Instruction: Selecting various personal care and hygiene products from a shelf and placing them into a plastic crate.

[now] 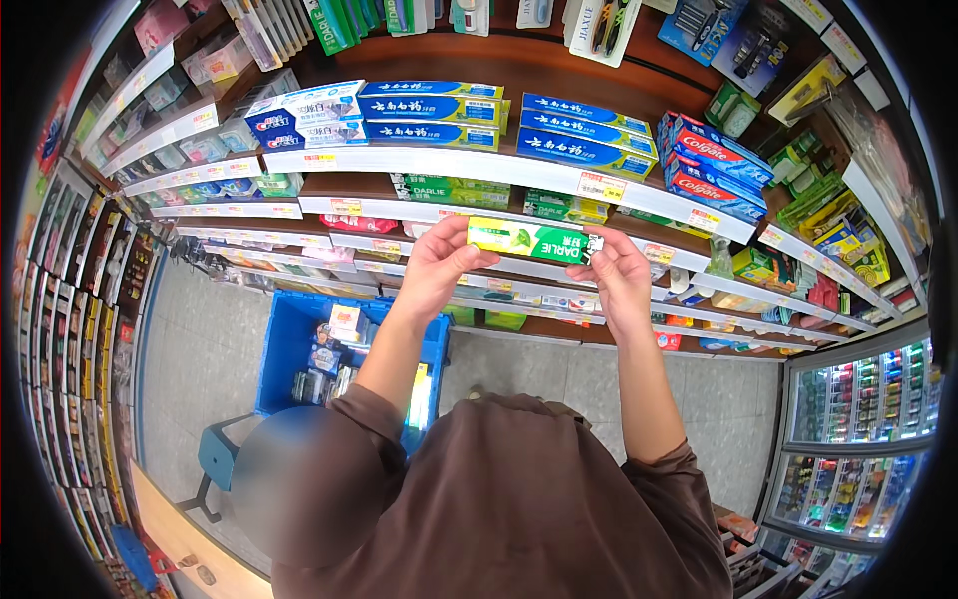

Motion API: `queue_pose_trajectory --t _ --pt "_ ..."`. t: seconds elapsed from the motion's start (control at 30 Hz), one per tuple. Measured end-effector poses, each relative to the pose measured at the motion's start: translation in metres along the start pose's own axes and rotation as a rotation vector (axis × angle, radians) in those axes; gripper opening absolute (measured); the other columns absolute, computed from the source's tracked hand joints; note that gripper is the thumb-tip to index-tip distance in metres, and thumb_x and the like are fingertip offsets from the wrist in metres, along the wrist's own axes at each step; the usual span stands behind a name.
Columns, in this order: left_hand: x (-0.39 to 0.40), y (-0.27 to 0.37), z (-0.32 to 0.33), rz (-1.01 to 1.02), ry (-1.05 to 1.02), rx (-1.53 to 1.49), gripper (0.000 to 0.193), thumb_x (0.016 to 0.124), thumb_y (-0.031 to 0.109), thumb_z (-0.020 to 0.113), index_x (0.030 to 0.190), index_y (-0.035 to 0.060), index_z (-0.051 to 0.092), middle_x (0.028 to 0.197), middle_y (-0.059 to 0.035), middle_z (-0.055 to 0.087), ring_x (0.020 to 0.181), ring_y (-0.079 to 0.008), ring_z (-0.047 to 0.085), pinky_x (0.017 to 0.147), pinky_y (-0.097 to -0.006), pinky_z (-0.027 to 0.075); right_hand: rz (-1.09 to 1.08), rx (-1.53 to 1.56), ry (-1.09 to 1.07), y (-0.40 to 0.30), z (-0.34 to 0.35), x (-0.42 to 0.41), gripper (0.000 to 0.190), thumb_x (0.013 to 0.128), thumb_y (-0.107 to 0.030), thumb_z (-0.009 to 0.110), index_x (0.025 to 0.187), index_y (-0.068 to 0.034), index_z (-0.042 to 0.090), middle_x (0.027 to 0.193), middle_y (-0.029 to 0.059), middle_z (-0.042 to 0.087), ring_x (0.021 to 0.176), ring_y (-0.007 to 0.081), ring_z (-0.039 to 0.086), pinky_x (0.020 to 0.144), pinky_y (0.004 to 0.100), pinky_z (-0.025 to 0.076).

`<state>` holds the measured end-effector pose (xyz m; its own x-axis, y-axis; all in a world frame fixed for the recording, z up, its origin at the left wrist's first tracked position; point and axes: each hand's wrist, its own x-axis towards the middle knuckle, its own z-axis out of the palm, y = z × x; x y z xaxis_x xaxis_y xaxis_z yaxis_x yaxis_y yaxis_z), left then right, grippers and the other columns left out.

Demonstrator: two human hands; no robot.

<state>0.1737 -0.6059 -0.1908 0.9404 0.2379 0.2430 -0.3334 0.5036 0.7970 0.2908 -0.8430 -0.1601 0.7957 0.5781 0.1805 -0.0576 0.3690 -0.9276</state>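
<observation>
Between both hands I hold a green and yellow Darlie toothpaste box [528, 241], its printing upside down to me. My left hand [443, 258] grips the yellow end, and my right hand [617, 266] grips the green end. The box is level, in front of the shelves. Just beyond it, more green Darlie boxes [456, 192] lie on a lower shelf. On the shelf above are stacked blue Yunnan Baiyao toothpaste boxes [430, 135], with a second stack [584, 153] to the right. Crest boxes [307, 127] stand left of these and Colgate boxes [715, 168] right.
A blue plastic crate [281, 352] with several packages stands on the floor at the left. Near it is a teal seat or step [217, 457]. Carded toothbrushes [605, 30] hang above the shelves. Glass-door drinks coolers [861, 397] stand at the right, and a wooden counter [194, 539] at lower left.
</observation>
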Motion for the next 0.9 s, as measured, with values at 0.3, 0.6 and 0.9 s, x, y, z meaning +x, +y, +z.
queue_pose_trajectory --t 0.3,0.6,0.9 --pt "-0.023 -0.027 0.029 -0.476 -0.259 0.097 0.040 0.094 0.016 0.065 0.130 0.0008 0.055 0.112 -0.0058 0.069 0.100 -0.0124 0.065 0.090 -0.0292 0.051 0.081 -0.201 0.065 -0.013 0.005 0.020 0.034 0.093 -0.013 0.068 0.123 -0.001 0.057 0.081 0.0092 0.072 0.061 0.0087 0.062 0.055 0.0222 0.048" --pt "-0.028 -0.077 0.057 -0.345 0.043 -0.110 0.031 0.094 0.010 0.066 0.123 0.0047 0.056 0.116 -0.0084 0.068 0.106 -0.0185 0.066 0.093 -0.0358 0.054 0.262 -0.215 0.068 0.022 -0.020 -0.006 0.036 0.099 -0.029 0.059 0.120 0.000 0.061 0.100 0.0071 0.068 0.083 0.0113 0.065 0.070 0.0259 0.054" --pt "-0.010 -0.109 0.047 -0.357 0.118 0.033 0.036 0.092 0.013 0.071 0.123 0.0058 0.055 0.114 -0.0082 0.067 0.101 -0.0169 0.066 0.085 -0.0333 0.053 0.251 -0.213 0.132 0.042 -0.035 -0.025 0.029 0.088 -0.008 0.074 0.114 0.000 0.065 0.097 0.0052 0.071 0.084 0.0094 0.066 0.066 0.0237 0.053"
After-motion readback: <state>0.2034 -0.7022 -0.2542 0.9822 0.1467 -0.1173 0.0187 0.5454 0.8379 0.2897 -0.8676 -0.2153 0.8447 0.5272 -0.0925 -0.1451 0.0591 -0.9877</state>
